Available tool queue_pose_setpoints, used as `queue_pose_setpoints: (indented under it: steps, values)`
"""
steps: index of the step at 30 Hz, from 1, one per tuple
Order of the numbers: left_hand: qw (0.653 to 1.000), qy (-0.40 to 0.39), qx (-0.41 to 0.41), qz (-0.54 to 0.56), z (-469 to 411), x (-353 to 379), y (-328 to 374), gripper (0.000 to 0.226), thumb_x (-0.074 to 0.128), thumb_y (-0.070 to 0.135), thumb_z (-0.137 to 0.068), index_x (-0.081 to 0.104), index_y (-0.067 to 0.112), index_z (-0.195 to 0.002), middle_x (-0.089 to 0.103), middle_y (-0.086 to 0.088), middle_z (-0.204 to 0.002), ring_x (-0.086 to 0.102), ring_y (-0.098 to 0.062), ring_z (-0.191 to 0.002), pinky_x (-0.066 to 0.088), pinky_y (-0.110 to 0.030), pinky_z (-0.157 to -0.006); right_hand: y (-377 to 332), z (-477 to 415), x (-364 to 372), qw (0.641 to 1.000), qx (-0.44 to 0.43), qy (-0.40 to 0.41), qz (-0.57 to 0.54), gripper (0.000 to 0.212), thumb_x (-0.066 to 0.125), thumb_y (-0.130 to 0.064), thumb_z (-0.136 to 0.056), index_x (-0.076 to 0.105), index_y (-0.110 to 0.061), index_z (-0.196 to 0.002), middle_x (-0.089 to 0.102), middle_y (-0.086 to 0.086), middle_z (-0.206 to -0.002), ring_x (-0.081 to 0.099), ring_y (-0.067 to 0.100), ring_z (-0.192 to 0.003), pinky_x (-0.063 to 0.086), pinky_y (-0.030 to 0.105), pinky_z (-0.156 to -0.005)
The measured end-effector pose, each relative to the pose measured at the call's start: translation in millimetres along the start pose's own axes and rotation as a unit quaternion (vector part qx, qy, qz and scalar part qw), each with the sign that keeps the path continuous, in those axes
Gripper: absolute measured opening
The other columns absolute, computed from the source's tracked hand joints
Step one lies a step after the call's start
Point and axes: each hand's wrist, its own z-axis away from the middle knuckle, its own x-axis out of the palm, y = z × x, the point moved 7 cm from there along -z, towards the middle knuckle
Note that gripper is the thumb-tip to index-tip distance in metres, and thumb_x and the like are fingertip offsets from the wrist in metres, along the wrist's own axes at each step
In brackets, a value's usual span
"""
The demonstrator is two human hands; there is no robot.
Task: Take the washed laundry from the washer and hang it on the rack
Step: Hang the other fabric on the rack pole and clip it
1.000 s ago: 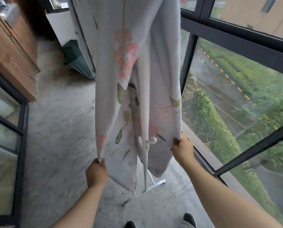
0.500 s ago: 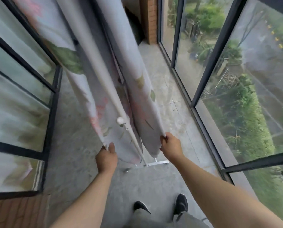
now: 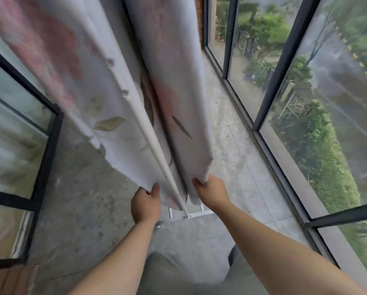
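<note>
A large white sheet (image 3: 118,133) printed with pink flowers and olive leaves hangs over the white drying rack, falling in two panels on either side of the rack's upright pole (image 3: 155,150). My left hand (image 3: 145,204) pinches the bottom hem of the left panel. At the lower corner of the right panel (image 3: 191,128), my right hand (image 3: 212,191) grips the cloth. The rack's white foot (image 3: 191,216) stands on the floor just beyond my hands. The top of the rack is out of view.
Grey concrete floor (image 3: 225,158) runs ahead in a narrow balcony. Black-framed floor-to-ceiling windows (image 3: 270,99) line the right side, glass panels with a black frame (image 3: 48,145) the left. My legs (image 3: 184,273) are at the bottom edge.
The view has swung round the rack and dipped down. Both hands stay on the sheet's lower hem and have drawn closer together near the rack's foot.
</note>
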Motion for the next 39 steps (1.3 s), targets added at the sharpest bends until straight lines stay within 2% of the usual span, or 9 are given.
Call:
queue_pose_setpoints:
  steps: [3,8,11,17,20,23,28,34,39]
  values:
    - [1.0,-0.02,0.013,0.004,-17.1,48.5,-32.4,0.036,0.067,0.046,-0.086,0.069,0.011,-0.096,0.074,-0.011,-0.1,0.067,-0.033,-0.096,0.044,-0.03,-0.069,39.7,-24.3,37.0,1.0,-0.006,-0.011,0.02,0.021,0.049,-0.033,-0.097,0.05,-0.022,-0.079,0.06,0.003,-0.079,0.06,0.032,-0.088,0.035,0.033,-0.062]
    - [0.997,-0.066,0.021,-0.036,-47.8,127.3,-92.8,0.031,0.07,0.043,-0.083,0.057,0.018,-0.069,0.071,-0.009,-0.081,0.066,-0.034,-0.079,0.048,-0.032,-0.06,113.1,-67.0,107.0,0.999,-0.01,-0.028,0.045,0.026,0.047,-0.031,-0.097,0.047,-0.019,-0.073,0.054,-0.003,-0.07,0.057,0.027,-0.075,0.034,0.032,-0.057]
    - [0.995,-0.094,0.015,-0.032,-68.6,172.6,-135.0,0.029,0.071,0.042,-0.082,0.055,0.019,-0.073,0.069,-0.001,-0.076,0.066,-0.028,-0.075,0.052,-0.031,-0.061,163.2,-92.8,151.7,0.999,0.01,-0.027,0.038,0.037,0.046,-0.035,-0.096,0.037,-0.026,-0.062,0.047,-0.006,-0.058,0.05,0.022,-0.062,0.032,0.03,-0.051]
    - [0.995,-0.074,0.071,-0.019,-102.4,229.0,-188.0,0.027,0.06,0.031,-0.096,0.053,0.018,-0.073,0.072,-0.017,-0.089,0.065,-0.036,-0.087,0.035,-0.03,-0.06,218.8,-124.3,215.5,0.998,0.008,-0.007,0.066,0.029,0.039,-0.029,-0.104,0.052,-0.018,-0.081,0.058,0.008,-0.075,0.057,0.033,-0.077,0.034,0.035,-0.059]
    - [0.994,-0.065,0.083,-0.019,-107.4,230.6,-208.1,0.03,0.056,0.036,-0.098,0.063,0.01,-0.083,0.072,-0.014,-0.085,0.065,-0.035,-0.083,0.039,-0.032,-0.059,228.6,-118.3,236.6,0.996,0.02,-0.006,0.086,0.03,0.035,-0.016,-0.103,0.039,-0.017,-0.073,0.046,0.002,-0.064,0.051,0.031,-0.071,0.029,0.036,-0.051]
    - [0.995,-0.078,0.067,-0.016,-107.2,230.0,-233.5,0.022,0.064,0.031,-0.093,0.066,0.009,-0.088,0.075,-0.008,-0.083,0.07,-0.028,-0.081,0.051,-0.034,-0.065,227.1,-108.2,247.7,0.994,0.013,-0.02,0.111,0.019,0.035,-0.005,-0.095,0.05,-0.017,-0.091,0.045,-0.002,-0.066,0.049,0.028,-0.07,0.033,0.032,-0.056]
    - [0.992,-0.105,0.061,-0.015,-98.0,229.9,-240.9,0.011,0.069,0.019,-0.089,0.062,0.011,-0.084,0.073,0.0,-0.069,0.069,-0.009,-0.064,0.04,-0.012,-0.05,221.8,-105.6,258.9,0.984,-0.026,-0.048,0.168,0.025,0.036,-0.004,-0.092,0.053,-0.012,-0.108,0.057,0.008,-0.08,0.051,0.032,-0.074,0.045,0.038,-0.064]
    - [0.979,-0.111,0.135,-0.107,-100.1,250.6,-239.2,0.03,0.055,0.033,-0.097,0.069,0.005,-0.098,0.074,-0.011,-0.088,0.069,-0.028,-0.087,0.049,-0.034,-0.069,219.5,-100.8,269.4,0.978,-0.051,-0.071,0.189,0.028,0.035,-0.003,-0.093,0.052,-0.013,-0.113,0.06,0.01,-0.085,0.054,0.033,-0.077,0.038,0.033,-0.062]
    - [0.953,-0.139,0.189,-0.194,-83.2,269.6,-236.5,0.031,0.042,0.029,-0.102,0.065,0.008,-0.106,0.069,-0.012,-0.101,0.065,-0.029,-0.094,0.033,-0.027,-0.063,224.8,-103.1,274.4,0.97,-0.041,-0.105,0.214,0.021,0.039,-0.008,-0.093,0.05,-0.015,-0.11,0.063,0.006,-0.092,0.063,0.029,-0.085,0.053,0.041,-0.072]
